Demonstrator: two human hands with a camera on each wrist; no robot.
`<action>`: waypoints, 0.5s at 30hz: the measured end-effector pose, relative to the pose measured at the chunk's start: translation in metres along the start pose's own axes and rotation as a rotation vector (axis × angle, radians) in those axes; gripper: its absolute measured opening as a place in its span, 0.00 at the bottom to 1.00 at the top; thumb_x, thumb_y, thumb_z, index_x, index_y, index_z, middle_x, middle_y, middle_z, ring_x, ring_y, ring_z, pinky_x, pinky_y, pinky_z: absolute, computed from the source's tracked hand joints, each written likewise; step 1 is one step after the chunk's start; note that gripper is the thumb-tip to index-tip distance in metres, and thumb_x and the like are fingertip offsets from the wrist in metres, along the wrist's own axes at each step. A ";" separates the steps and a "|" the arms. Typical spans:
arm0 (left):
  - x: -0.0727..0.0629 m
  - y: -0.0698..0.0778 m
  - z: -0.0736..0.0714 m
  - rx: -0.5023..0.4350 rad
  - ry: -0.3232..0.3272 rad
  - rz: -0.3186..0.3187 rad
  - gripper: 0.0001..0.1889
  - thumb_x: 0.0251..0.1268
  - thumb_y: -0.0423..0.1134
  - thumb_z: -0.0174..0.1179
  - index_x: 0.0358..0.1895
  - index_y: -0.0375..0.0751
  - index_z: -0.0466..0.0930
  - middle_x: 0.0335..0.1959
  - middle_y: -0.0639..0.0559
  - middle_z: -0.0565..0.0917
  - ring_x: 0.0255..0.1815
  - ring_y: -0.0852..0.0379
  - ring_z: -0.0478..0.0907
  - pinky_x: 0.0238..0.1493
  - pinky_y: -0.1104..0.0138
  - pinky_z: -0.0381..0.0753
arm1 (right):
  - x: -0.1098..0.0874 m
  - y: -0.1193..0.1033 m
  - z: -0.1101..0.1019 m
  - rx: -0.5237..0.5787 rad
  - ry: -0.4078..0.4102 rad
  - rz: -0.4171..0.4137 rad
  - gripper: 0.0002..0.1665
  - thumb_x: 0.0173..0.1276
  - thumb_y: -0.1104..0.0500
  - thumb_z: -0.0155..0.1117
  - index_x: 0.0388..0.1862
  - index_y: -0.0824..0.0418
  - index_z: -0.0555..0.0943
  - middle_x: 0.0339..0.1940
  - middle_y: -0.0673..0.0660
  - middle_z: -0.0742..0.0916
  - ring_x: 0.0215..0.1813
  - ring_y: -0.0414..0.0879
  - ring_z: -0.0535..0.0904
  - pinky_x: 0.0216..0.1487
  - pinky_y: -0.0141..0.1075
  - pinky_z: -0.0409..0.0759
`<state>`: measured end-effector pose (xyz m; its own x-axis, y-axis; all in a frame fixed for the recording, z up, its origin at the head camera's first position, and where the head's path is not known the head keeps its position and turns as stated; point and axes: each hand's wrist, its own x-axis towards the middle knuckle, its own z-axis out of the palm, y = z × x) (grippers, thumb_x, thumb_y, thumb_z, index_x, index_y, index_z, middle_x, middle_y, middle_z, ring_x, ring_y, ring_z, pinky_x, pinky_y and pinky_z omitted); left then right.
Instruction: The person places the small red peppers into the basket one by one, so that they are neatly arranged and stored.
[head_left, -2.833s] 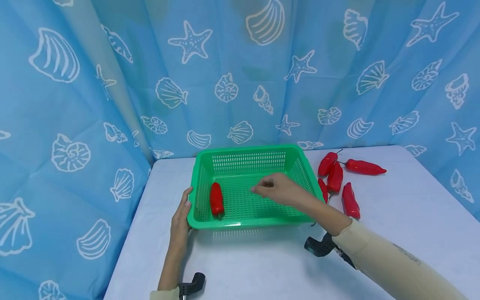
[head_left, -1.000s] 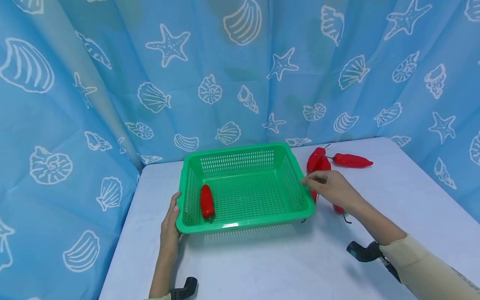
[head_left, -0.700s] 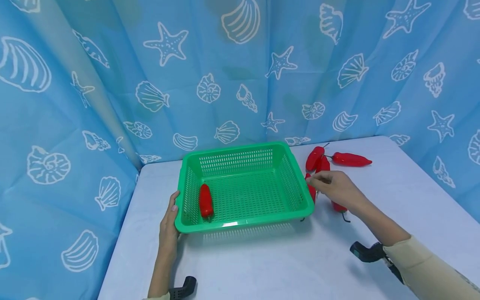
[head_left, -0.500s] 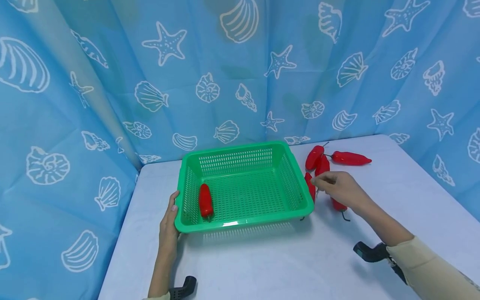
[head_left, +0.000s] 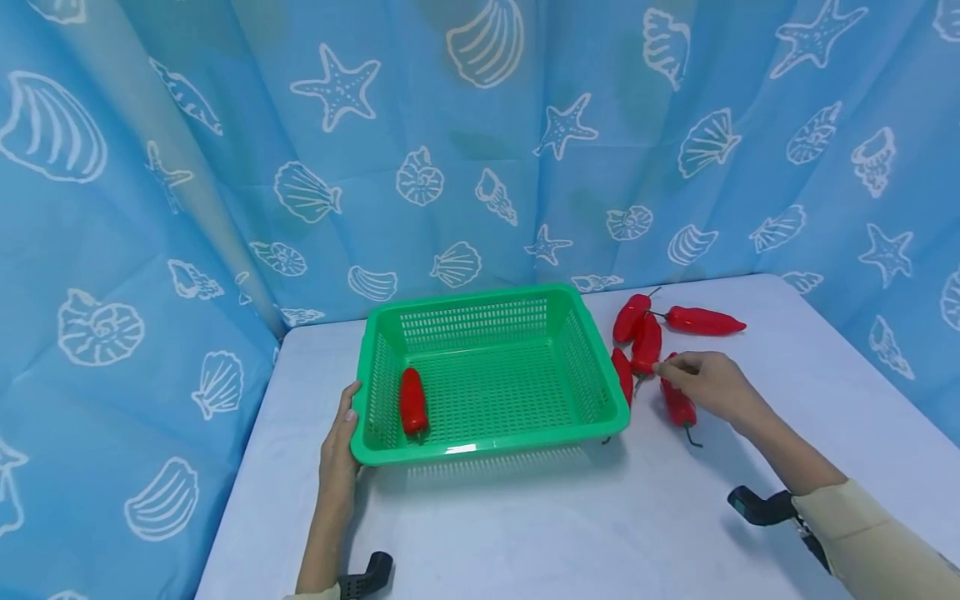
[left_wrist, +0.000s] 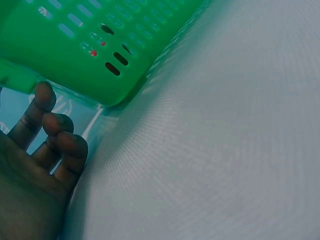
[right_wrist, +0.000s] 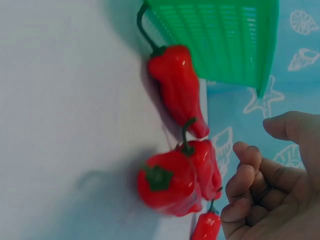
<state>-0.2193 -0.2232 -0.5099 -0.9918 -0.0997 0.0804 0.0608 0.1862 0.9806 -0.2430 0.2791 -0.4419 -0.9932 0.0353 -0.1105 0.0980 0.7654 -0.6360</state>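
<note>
A green plastic basket (head_left: pixel 487 443) stands on the white table with one red pepper (head_left: pixel 412 403) inside, near its left wall. At the basket's left rim is my left hand (head_left: pixel 340 446); in the left wrist view its fingers (left_wrist: pixel 45 97) are loosely bent, one fingertip right at the rim. My right hand (head_left: pixel 708 383) hangs over a red pepper (head_left: pixel 681 410) to the right of the basket, covering part of it in the head view. The right wrist view shows the thumb apart from the bent fingers (right_wrist: pixel 240 182), nothing between them, and a pepper (right_wrist: pixel 167 182) close by, stem toward the camera.
More red peppers lie by the basket's right side: one against its wall (head_left: pixel 622 375), one beside it (head_left: pixel 647 343), another behind (head_left: pixel 632 318). A further pepper (head_left: pixel 705 321) points right near the back edge. A blue shell-print curtain (head_left: pixel 480 167) hangs behind the table (head_left: pixel 525 533).
My right hand has moved right, from above the basket, past the rim and the nearer peppers, to over the pepper on the right. My left hand stays at the basket's rim.
</note>
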 end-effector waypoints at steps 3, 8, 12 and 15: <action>-0.001 0.000 -0.001 -0.004 0.002 -0.007 0.27 0.78 0.64 0.35 0.77 0.72 0.58 0.78 0.59 0.58 0.76 0.47 0.59 0.65 0.42 0.66 | 0.001 0.006 0.000 -0.012 0.004 0.017 0.35 0.66 0.49 0.70 0.61 0.72 0.74 0.48 0.66 0.81 0.48 0.60 0.77 0.36 0.41 0.83; -0.001 -0.001 -0.001 0.007 0.004 -0.003 0.28 0.78 0.65 0.35 0.77 0.71 0.57 0.78 0.58 0.59 0.75 0.47 0.60 0.65 0.42 0.66 | 0.000 0.016 -0.001 -0.022 0.008 0.038 0.38 0.65 0.49 0.71 0.63 0.74 0.72 0.51 0.69 0.81 0.49 0.62 0.77 0.39 0.44 0.84; -0.001 0.000 0.000 0.021 0.012 0.003 0.28 0.78 0.65 0.35 0.77 0.71 0.58 0.77 0.59 0.60 0.73 0.48 0.64 0.63 0.45 0.70 | 0.000 0.022 -0.002 -0.030 0.010 0.061 0.39 0.65 0.48 0.71 0.62 0.75 0.71 0.51 0.71 0.80 0.49 0.64 0.77 0.38 0.44 0.84; -0.001 -0.001 0.001 0.021 0.010 0.007 0.28 0.78 0.64 0.34 0.77 0.71 0.58 0.78 0.59 0.60 0.73 0.48 0.63 0.63 0.45 0.69 | 0.000 0.025 -0.003 -0.035 0.007 0.100 0.40 0.65 0.47 0.71 0.62 0.76 0.71 0.52 0.72 0.79 0.50 0.65 0.77 0.38 0.44 0.84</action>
<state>-0.2188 -0.2226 -0.5108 -0.9902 -0.1077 0.0889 0.0651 0.2078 0.9760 -0.2402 0.2995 -0.4556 -0.9789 0.1172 -0.1671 0.1950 0.7795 -0.5953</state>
